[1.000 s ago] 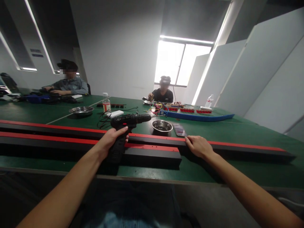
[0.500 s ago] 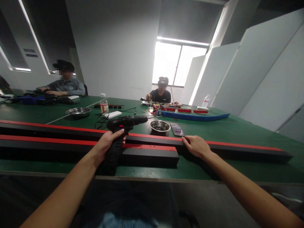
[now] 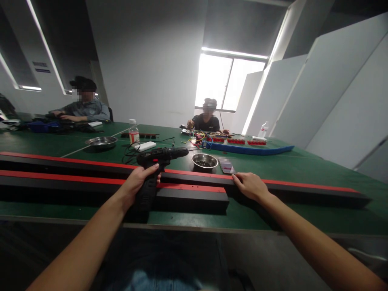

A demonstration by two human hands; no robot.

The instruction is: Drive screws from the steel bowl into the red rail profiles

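My left hand (image 3: 137,182) is wrapped round the grip of a black cordless drill (image 3: 162,154). The drill's long thin bit points right, towards a steel bowl (image 3: 193,163) of small dark pieces. Beneath the drill lies a black bar with a red top (image 3: 194,199), the nearer of two. On the longer, farther bar (image 3: 309,193) my right hand (image 3: 251,186) is closed, its fingers curled over the red edge; their far side is partly hidden. A phone (image 3: 227,167) lies just beyond those fingers.
On the green table (image 3: 260,163) are a blue curved strip (image 3: 248,149), red parts (image 3: 235,141), tangled wires (image 3: 198,137), a bottle (image 3: 133,133), a white power bank (image 3: 145,146) and a steel dish (image 3: 101,142). Two people (image 3: 207,121) sit across the table.
The view has shifted very slightly. Both hands, the drill and the bars stay in practically the same places.
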